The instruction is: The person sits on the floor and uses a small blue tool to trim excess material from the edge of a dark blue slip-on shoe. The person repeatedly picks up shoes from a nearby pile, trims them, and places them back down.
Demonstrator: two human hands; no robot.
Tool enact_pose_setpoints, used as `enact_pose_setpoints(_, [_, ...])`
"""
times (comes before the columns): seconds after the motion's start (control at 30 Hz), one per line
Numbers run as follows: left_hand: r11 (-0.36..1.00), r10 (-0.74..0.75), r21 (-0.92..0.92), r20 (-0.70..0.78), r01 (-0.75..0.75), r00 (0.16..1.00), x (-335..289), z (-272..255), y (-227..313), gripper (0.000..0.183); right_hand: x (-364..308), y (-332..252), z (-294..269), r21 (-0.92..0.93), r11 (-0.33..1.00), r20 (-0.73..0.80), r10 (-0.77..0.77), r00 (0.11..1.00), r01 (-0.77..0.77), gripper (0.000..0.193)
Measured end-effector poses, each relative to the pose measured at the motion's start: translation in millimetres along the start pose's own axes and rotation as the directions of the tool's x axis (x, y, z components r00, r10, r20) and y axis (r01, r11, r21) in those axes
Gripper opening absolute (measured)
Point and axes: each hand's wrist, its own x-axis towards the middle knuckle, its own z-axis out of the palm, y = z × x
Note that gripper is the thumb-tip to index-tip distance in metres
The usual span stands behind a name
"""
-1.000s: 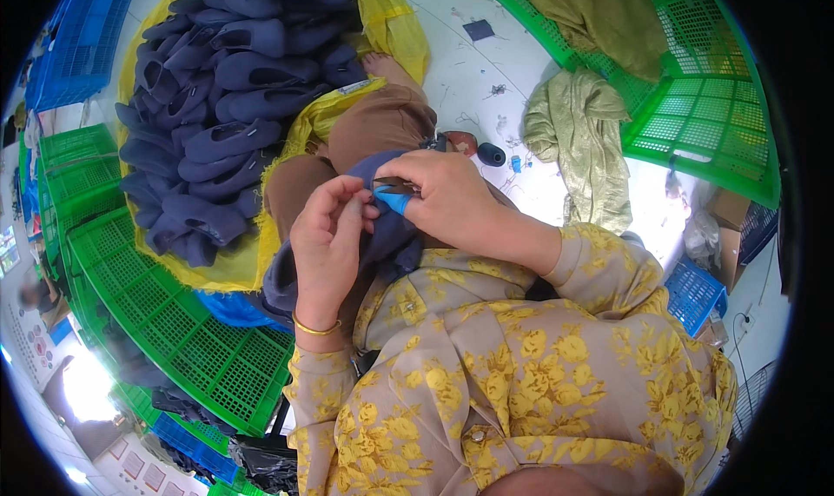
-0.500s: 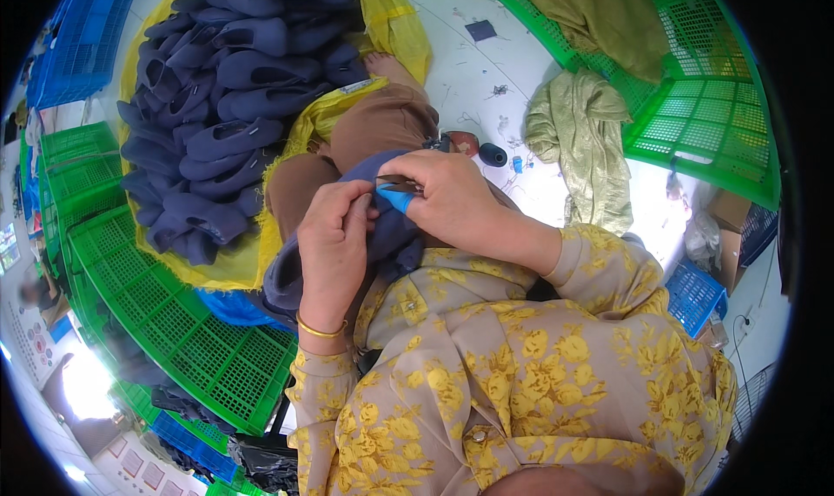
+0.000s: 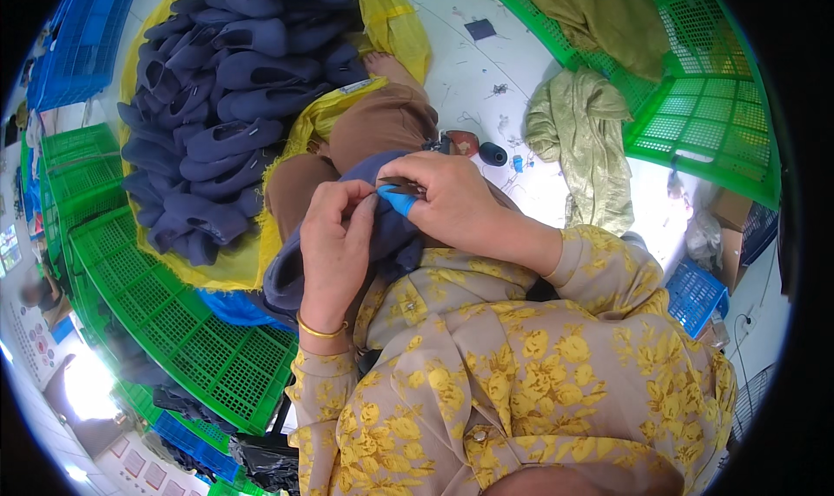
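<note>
In my lap lies a navy shoe-shaped piece [image 3: 284, 274], partly hidden under both hands. My right hand [image 3: 456, 198] is closed round a small pair of dark thread snips [image 3: 401, 186], whose tips reach the left fingertips. Blue tape [image 3: 397, 200] wraps a digit of that hand. Over the navy piece my left hand [image 3: 336, 240] is closed in a pinch, thumb against forefinger; what sits between them is too small to make out.
A yellow sack [image 3: 398, 31] full of navy shoes [image 3: 230, 140] stands at front left, beside green crates [image 3: 208, 357]. On the floor to the right lie a dark thread spool [image 3: 493, 154], a pale green cloth [image 3: 573, 122] and thread scraps. Another green crate [image 3: 704, 118] stands at far right.
My left thumb and fingers have shifted slightly, staying close to the snips. The right hand has barely moved and keeps hold of the snips.
</note>
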Motion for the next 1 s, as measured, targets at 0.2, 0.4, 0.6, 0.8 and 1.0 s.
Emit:
enact_pose_setpoints(0.2, [0.992, -0.088, -0.091, -0.021, 0.086, 0.996, -1, -1, 8, 0.007, 0, 0, -1, 0.003, 1.000, 0.002, 0.016, 1.000, -0.016, 0.021])
enact_pose_setpoints(0.4, [0.994, -0.092, -0.080, -0.197, 0.077, 0.976, -4, 3, 8, 0.007, -2, -1, -3, -0.094, 0.995, 0.082, 0.023, 0.996, -0.015, 0.024])
enact_pose_setpoints(0.6, [0.957, 0.177, 0.281, -0.377, -0.070, 0.909, -15, -15, 25, 0.008, -6, 2, -7, -0.172, 0.985, 0.105, 0.025, 0.994, -0.006, 0.023])
enact_pose_setpoints(0.8, [0.974, 0.108, 0.225, -0.566, 0.028, 0.817, -35, -60, 25, 0.009, -7, 5, -7, -0.119, 0.993, 0.061, -0.006, 0.998, 0.014, 0.026])
enact_pose_setpoints(1.0, [0.998, -0.044, -0.057, -0.690, 0.006, 0.723, -53, -101, 30, 0.009, -9, 12, -9, -0.015, 0.999, 0.057, -0.031, 0.998, 0.032, 0.024])
